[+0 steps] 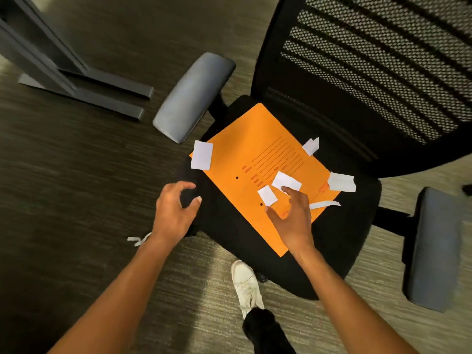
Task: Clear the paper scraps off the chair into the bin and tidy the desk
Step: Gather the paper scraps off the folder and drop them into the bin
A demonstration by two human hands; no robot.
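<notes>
The chair (332, 238) backrest runs off the top edge; folder (255, 154) print is illegible.

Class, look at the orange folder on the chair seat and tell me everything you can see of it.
The orange folder looks like thin card, flat and closed, lying askew on the black chair seat. Red printed lines and two small dark holes mark its face. Six white paper scraps lie on it, some overhanging its edges. The right hand is over its near part, fingertips at two scraps. The left hand is clear of it.
</notes>
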